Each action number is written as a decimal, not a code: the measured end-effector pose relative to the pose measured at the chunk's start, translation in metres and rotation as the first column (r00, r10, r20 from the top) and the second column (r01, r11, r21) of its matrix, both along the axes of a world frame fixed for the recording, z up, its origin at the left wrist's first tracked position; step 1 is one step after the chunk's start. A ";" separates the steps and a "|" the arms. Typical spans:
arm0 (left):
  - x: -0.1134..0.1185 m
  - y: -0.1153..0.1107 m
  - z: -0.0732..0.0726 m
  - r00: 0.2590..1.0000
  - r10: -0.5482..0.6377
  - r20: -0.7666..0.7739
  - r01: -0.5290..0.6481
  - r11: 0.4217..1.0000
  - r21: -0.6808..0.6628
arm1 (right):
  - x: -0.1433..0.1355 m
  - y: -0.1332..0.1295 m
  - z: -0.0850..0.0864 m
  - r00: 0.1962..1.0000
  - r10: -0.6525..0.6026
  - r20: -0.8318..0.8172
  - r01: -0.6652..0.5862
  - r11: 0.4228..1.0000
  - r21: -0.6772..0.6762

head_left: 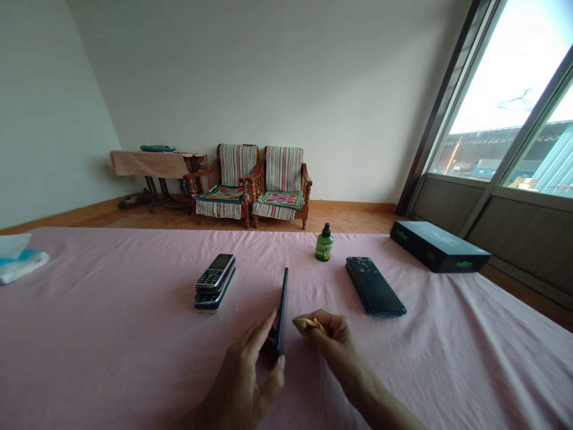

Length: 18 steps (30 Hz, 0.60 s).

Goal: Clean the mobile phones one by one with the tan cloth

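Observation:
My left hand point(244, 373) grips a thin dark smartphone point(282, 313), which stands on its long edge so that I see its narrow side. Just to the right, my right hand point(333, 340) is closed on a small folded tan cloth point(308, 325), apart from the phone. A stack of keypad phones point(215, 279) lies beyond my left hand. Over on the right, black smartphones point(375, 286) are piled flat. A green bottle point(324, 243) with a black cap stands upright farther back.
A pink cloth point(134, 346) covers the surface under everything. At the far right edge sits a black box point(441, 246). A pack of tissues point(22, 263) lies at the far left. Two wooden chairs point(281, 179) and a covered table point(152, 162) stand by the wall.

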<state>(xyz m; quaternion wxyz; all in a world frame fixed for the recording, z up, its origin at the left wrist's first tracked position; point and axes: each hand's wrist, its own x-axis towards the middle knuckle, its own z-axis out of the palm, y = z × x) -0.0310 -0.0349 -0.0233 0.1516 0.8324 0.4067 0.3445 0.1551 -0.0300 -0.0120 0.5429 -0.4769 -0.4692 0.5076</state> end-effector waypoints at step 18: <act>-0.004 0.005 -0.009 0.989 0.029 0.145 -0.014 0.994 -0.107 | 0.000 0.002 -0.005 0.998 -0.055 0.012 0.056 0.997 -0.046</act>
